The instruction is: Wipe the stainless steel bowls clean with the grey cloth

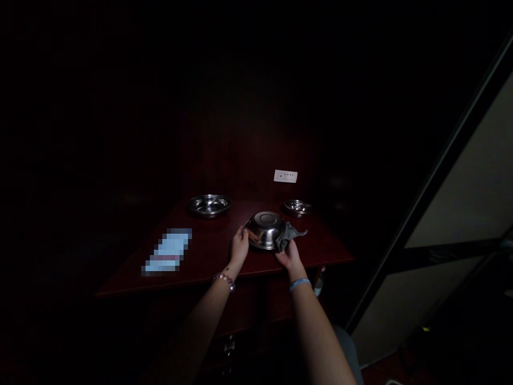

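Observation:
A shiny steel bowl is held upside down over the front part of the dark red table, its base facing up. My left hand grips the bowl's left rim, fingers closed on the edge. At the bowl's right side, my right hand is closed on a dark grey cloth, pressing it against the bowl's rim. One end of the cloth sticks out to the right. Whether the bowl's lower rim touches the table, I cannot tell.
On the table a wide steel dish stands at the back left and a smaller steel bowl at the back right. A blurred light-blue item lies at left. A white socket plate is on the wall; drawers lie below.

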`<state>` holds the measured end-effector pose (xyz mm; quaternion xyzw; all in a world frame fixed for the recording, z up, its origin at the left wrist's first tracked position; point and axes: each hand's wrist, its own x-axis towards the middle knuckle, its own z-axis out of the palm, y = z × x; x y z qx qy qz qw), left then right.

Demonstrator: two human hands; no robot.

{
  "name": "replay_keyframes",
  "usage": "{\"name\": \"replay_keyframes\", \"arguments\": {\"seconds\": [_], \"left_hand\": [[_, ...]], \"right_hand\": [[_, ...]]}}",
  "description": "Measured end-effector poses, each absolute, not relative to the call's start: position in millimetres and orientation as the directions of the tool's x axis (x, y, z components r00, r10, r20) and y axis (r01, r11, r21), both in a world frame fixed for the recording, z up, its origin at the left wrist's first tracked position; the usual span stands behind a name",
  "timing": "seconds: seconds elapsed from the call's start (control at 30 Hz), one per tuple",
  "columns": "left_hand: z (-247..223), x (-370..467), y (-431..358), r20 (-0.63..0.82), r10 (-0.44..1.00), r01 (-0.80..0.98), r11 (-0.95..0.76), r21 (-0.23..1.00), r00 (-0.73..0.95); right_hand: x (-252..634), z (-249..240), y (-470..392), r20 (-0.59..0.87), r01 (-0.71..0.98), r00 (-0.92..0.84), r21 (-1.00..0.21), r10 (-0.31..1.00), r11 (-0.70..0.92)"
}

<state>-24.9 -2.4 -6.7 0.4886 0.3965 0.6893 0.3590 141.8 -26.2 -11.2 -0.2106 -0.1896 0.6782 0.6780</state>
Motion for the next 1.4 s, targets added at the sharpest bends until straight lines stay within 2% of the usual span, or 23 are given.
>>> {"name": "replay_keyframes", "arguments": {"seconds": [0.3, 0.5, 0.73, 1.0, 1.4], "left_hand": [[-8.6, -25.5, 0.3, 0.389, 0.885, -0.090, -0.423, 0.902, -0.254], [-10.5, -25.6, 1.0, 0.395, 0.886, -0.080, -0.424, 0.902, -0.245], [-10.2, -27.2, 0.0, 0.367, 0.898, -0.074, -0.394, 0.916, -0.244], [-11.6, -25.9, 1.9, 0.363, 0.891, -0.117, -0.405, 0.907, -0.273], [-0.2, -26.2, -7.3, 0.355, 0.905, -0.081, -0.382, 0.920, -0.234]], "right_hand": [[143.2, -16.9, -21.5, 0.024, -0.821, 0.007, -0.570, 1.000, 0.020], [142.9, -16.0, -23.7, 0.005, -0.804, 0.018, -0.595, 1.000, 0.018], [137.3, -10.3, -26.4, 0.000, -0.829, 0.027, -0.558, 1.000, 0.023], [136.9, -10.3, -26.6, 0.012, -0.824, 0.035, -0.565, 0.999, 0.036], [136.4, -6.1, -29.8, 0.044, -0.817, 0.001, -0.576, 0.999, 0.026]]}}
